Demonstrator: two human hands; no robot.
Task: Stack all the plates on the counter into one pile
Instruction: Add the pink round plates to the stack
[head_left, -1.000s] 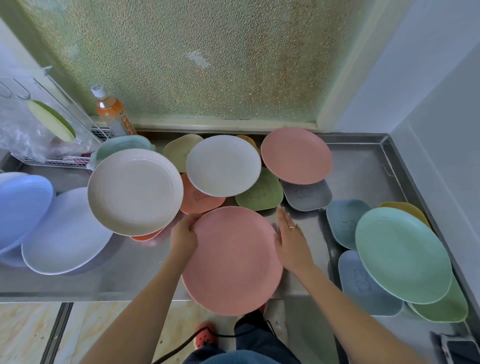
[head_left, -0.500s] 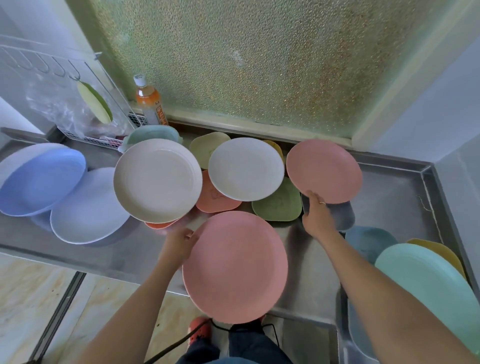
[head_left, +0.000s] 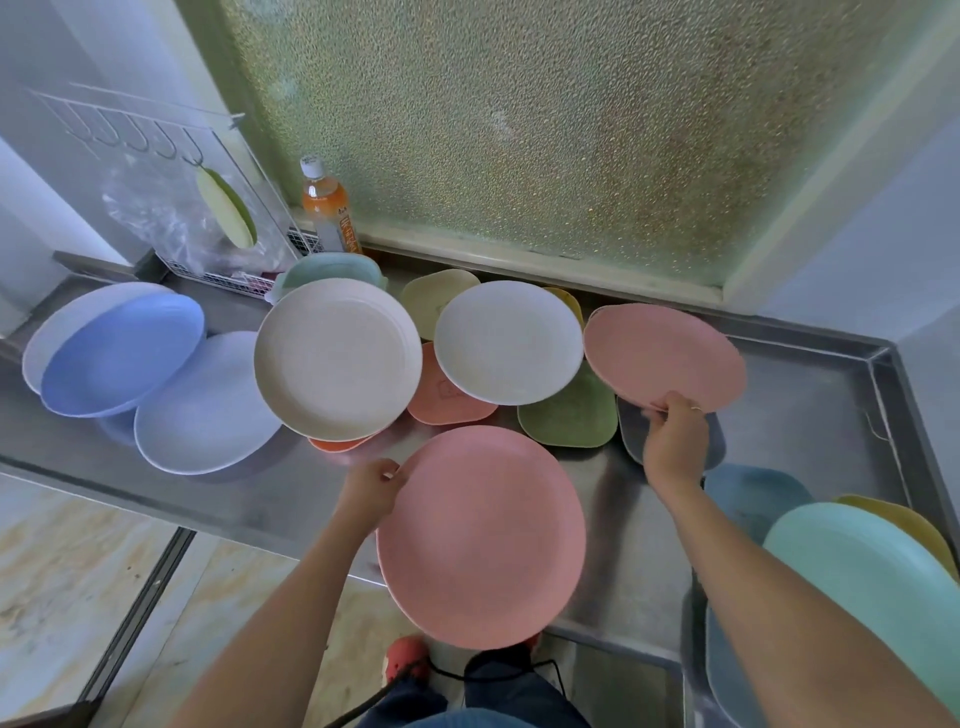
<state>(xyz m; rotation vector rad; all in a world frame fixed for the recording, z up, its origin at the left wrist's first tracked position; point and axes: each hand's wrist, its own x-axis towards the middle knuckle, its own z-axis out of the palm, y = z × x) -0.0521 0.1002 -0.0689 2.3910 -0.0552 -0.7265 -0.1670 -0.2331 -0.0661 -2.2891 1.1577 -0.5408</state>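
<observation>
Nearest, a big pink plate lies face up, flat on the steel tabletop, its near edge hanging past the front lip; it looks slightly longer near to far. The left hand grips its far-left rim, fingers curled over the edge, forearm reaching in from below. To the right, a teal plate overlaps a yellow one and a blue-grey dish. Farther back, the right hand pinches the near rim of a second pink plate, which sits tilted above a grey dish. Between the two pink plates lie a green dish and a salmon dish, partly covered by a white plate. Left of that sit a cream plate, a pale lilac plate and a blue plate. At the back stand a bottle and a wire rack.
</observation>
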